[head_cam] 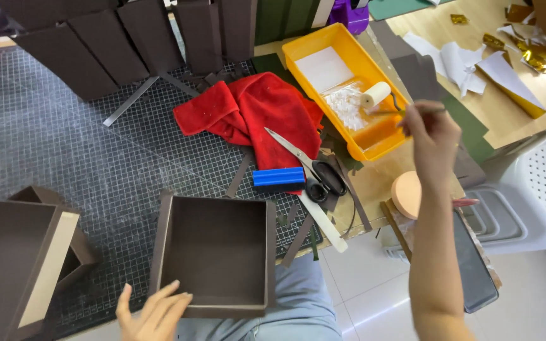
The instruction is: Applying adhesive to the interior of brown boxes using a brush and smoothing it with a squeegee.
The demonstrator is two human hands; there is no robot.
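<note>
Head view: a small paint roller [376,95] is held by its thin wire handle in the right hand [433,136], fingers pinched shut on the handle end. The roller head is rested inside the yellow tray [355,66] at the tray's near-right part, beside a crumpled clear film [344,104]. The roller lies up and to the left of the rt hand – its handle is run diagonally from the fingers toward the tray. The left hand [153,312] is laid open, fingers spread, against the near-left corner of an open dark-brown box [217,252], nothing gripped. Tray and box are well apart – red cloth [254,113], scissors [308,165] and a blue block [278,179] are seen between. Rt hand is the nearer to the tray.
</note>
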